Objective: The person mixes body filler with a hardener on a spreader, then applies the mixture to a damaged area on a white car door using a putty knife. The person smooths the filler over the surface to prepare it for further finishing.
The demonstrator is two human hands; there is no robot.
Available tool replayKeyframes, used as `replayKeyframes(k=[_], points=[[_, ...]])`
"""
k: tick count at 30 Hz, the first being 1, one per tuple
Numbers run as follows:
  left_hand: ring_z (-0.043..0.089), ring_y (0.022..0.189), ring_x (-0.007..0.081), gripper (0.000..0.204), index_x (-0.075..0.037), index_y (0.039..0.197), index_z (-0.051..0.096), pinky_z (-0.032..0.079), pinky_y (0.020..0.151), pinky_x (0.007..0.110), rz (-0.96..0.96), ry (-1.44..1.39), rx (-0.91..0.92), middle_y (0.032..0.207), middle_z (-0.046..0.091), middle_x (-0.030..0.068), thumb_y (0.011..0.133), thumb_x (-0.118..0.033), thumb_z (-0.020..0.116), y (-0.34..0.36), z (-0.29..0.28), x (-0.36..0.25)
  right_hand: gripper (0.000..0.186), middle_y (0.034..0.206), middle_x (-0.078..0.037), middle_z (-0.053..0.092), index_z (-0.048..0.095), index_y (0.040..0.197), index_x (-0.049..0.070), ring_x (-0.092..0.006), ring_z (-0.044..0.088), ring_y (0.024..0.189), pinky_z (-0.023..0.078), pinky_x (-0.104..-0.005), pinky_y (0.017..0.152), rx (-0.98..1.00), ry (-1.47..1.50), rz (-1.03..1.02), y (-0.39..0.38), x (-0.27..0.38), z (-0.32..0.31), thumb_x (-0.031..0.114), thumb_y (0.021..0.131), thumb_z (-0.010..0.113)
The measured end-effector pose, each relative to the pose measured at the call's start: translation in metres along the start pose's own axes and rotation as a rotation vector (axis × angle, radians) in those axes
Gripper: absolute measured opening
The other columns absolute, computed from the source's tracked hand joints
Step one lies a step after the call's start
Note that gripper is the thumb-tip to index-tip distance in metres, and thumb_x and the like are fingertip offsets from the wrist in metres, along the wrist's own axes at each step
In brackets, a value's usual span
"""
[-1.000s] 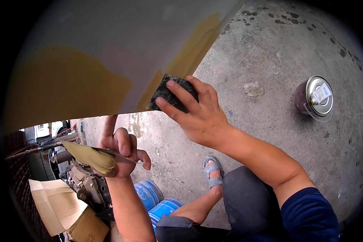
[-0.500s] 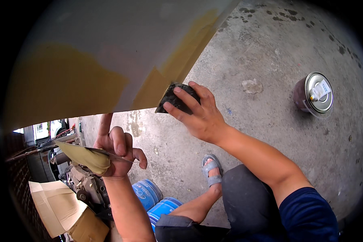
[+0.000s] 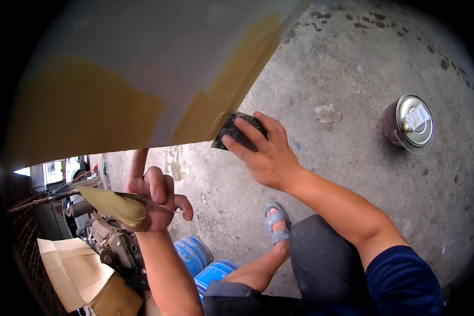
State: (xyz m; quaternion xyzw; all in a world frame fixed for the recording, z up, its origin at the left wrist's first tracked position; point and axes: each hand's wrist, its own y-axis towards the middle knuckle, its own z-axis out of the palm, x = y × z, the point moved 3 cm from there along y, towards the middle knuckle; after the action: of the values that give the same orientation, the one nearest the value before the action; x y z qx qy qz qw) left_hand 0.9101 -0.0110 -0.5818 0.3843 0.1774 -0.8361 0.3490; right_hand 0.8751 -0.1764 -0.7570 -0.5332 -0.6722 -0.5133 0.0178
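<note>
My right hand (image 3: 271,155) grips a dark flexible putty spreader (image 3: 240,131), fingers spread over its face. Its edge meets the right lower corner of a grey panel (image 3: 142,37), which carries patches of yellow-tan body filler (image 3: 84,105). A fresh-looking strip of the filler (image 3: 200,118) lies by that corner. Below the panel, my left hand (image 3: 155,197) holds a thin putty board (image 3: 166,206), seen nearly edge-on, with a mound of the same filler (image 3: 116,207) on it. My left index finger points up to the panel's lower edge; whether it touches is hidden.
On the concrete floor (image 3: 342,174) at right stands a lidded tin (image 3: 395,124) with a white tube (image 3: 417,118) on top. Blue buckets (image 3: 216,271) stand near my leg. An open cardboard box (image 3: 73,268) and greasy machine parts (image 3: 113,239) fill the lower left.
My right hand and the spreader have shifted slightly right, toward the panel's side edge. Filler at the corner is a little smoother. My left hand is almost unmoved.
</note>
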Motion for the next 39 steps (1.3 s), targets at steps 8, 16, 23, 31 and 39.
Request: replayKeyframes(k=[8,16,23,31,39], points=[[0.055,0.086,0.0304,0.102,-0.007,0.151,-0.005,0.048,0.066,0.066,0.005,0.004,0.044,0.098,0.056,0.0219,0.086,-0.048,0.062,-0.003,-0.004,0.002,0.061,0.146,-0.007,0.034,0.053,0.132,0.029,-0.0394,0.033,0.126,0.035,-0.0518,0.099,-0.100,0.036,-0.055,0.037,-0.011,-0.014,0.006,0.076,0.064],[0.055,0.111,0.0346,0.090,-0.012,0.152,0.002,0.048,0.070,0.070,0.120,0.041,-0.150,0.130,0.053,0.0158,0.090,-0.049,0.055,-0.037,-0.004,0.030,0.060,0.144,-0.009,0.036,0.053,0.132,0.026,-0.0416,0.033,0.127,0.031,-0.0550,0.102,0.178,0.088,0.178,-0.005,-0.007,-0.044,0.008,0.076,0.067],[0.047,0.126,0.0351,0.066,-0.012,0.147,0.028,0.045,0.088,0.069,0.138,-0.137,-0.409,0.143,0.042,0.0136,0.097,-0.055,0.034,-0.055,0.011,0.080,0.059,0.136,-0.013,0.044,0.057,0.129,0.018,-0.0408,0.046,0.116,0.043,-0.0480,0.092,0.178,0.328,0.058,0.019,0.034,-0.120,0.012,0.072,0.071],[0.048,0.126,0.0320,0.058,0.001,0.141,0.035,0.038,0.106,0.045,0.239,0.256,-0.550,0.141,0.043,0.0176,0.101,-0.041,0.038,-0.046,0.029,0.091,0.050,0.131,-0.011,0.051,0.063,0.119,0.017,-0.0390,0.050,0.113,0.044,-0.0469,0.086,0.290,0.248,-0.057,0.019,0.074,-0.123,0.018,0.070,0.072],[0.055,0.115,0.0375,0.058,0.004,0.135,0.041,0.049,0.086,0.065,0.345,0.570,-0.443,0.131,0.052,0.0198,0.099,-0.041,0.043,-0.066,0.015,0.025,0.055,0.139,-0.011,0.042,0.054,0.129,0.015,-0.0394,0.041,0.122,0.037,-0.0521,0.096,0.177,0.149,0.134,0.024,0.008,-0.103,0.011,0.075,0.066]])
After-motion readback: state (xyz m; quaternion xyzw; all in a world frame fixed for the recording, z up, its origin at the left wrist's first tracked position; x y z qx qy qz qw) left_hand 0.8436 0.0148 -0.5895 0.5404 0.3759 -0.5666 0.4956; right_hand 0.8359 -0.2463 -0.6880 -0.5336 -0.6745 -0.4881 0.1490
